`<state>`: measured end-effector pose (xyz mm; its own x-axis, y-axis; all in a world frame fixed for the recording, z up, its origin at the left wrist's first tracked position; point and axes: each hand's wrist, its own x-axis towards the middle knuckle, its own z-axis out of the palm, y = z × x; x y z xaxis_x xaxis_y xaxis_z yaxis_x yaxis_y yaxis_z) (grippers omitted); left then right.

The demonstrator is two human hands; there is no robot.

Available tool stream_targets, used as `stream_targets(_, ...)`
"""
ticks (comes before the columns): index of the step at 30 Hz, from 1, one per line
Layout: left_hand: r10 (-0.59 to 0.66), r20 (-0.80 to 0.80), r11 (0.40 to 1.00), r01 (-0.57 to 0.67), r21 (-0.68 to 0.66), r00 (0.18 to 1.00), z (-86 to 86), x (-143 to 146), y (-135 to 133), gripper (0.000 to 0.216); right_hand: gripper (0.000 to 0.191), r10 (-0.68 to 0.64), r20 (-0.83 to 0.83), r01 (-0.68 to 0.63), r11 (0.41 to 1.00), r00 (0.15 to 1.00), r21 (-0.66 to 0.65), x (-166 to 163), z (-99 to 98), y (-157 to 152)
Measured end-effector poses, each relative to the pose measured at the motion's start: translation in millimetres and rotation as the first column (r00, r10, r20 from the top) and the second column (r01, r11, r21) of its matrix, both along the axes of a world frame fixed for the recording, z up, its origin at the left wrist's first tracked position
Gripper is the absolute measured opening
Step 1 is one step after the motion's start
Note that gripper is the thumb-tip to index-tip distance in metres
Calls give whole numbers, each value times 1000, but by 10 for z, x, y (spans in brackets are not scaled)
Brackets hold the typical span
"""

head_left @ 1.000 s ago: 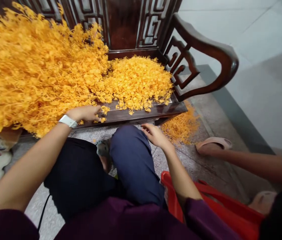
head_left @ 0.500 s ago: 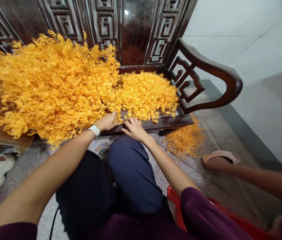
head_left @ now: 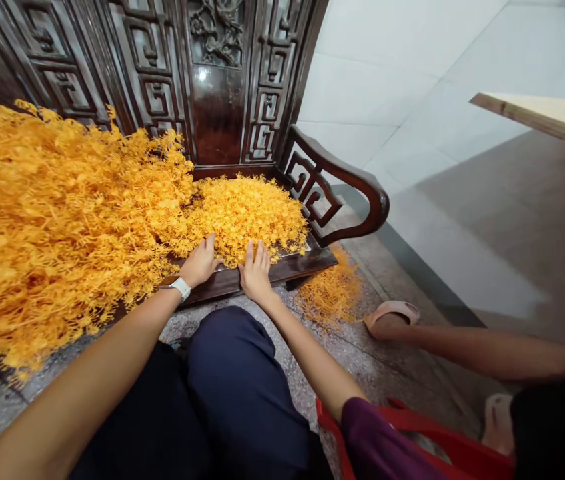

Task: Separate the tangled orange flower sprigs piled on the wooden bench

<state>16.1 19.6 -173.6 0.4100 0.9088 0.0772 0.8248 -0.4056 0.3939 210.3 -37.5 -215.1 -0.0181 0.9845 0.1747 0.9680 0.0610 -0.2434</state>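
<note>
A low heap of small yellow-orange, flower-like plastic pieces [head_left: 252,210] lies at the right end of a dark wooden bench [head_left: 217,288]. My left hand [head_left: 200,263], with a white watch on the wrist, rests at the heap's front left side, thumb apart from the fingers. Against the front of the same heap is my right hand [head_left: 256,272], its fingers spread and pointing into the pieces. Neither hand visibly grips anything. Left of my left hand rises a much larger pile of matching yellow-orange sprigs [head_left: 62,220], reaching past the bench's front edge.
A curved wooden armrest [head_left: 357,183] closes the bench's right end. More orange pieces [head_left: 332,290] lie on the floor beneath it. Another person's leg and pink slipper [head_left: 393,311] are at the right. Something red [head_left: 442,440], perhaps a plastic stool, stands beside my right arm.
My view has swung right, so the bench and piles appear further left. Both hands have moved up from the bench's front edge to the small heap, and my right fingers are spread against it.
</note>
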Motion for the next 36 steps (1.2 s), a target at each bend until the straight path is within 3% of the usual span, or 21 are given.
stream_targets(8,85,-15,992,-84,93,996,9,191,148,66,80,55,-61,-60,995,997,-82,-90,105,867)
stream_targets(12,84,-80,992,-75,99,993,25,243,149,54,72,109,-102,-120,987,989,-111,-62,260,1016)
stream_targets(16,68,-151,993,-53,101,986,126,261,107,41,64,115,-122,-124,990,986,-64,73,407,697)
stream_targets(19,60,-172,992,-40,116,983,264,238,58,42,64,29,-136,-26,999,990,27,231,398,275)
stream_targets(22,41,-183,991,-16,134,982,344,161,-2,62,68,-68,-139,67,998,988,-9,368,278,-48)
stream_targets(26,13,-237,993,15,116,972,227,15,-71,90,79,-51,-108,41,995,993,-89,407,131,-105)
stream_targets(31,8,-296,1000,1,28,955,-5,-21,-116,91,84,17,-101,-11,999,995,51,339,300,462)
stream_targets(36,3,-344,1000,0,7,939,-1,176,-101,88,110,-184,-289,203,978,940,40,422,613,1460)
